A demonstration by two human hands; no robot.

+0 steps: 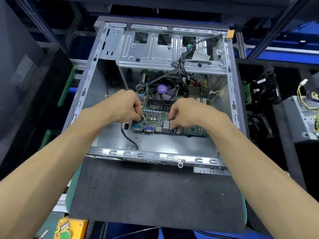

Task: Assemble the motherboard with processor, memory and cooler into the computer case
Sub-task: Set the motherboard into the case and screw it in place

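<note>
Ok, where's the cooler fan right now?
In the head view, the cooler fan sits on the motherboard inside the case, just beyond and between the two hands, below the drive cage.

green motherboard (155,116), flat inside open case (172,145)

Both bare forearms reached forward from the bottom corners and converged toward the middle. The left hand (123,106) was knuckles up, its fingers curled down and inward, thumb and forefinger pinched together at the tips. The right hand (185,112) mirrored it just beside, wrist slightly raised, fingers bent downward with the tips pressed low. The two hands stayed apart, not touching.
</note>
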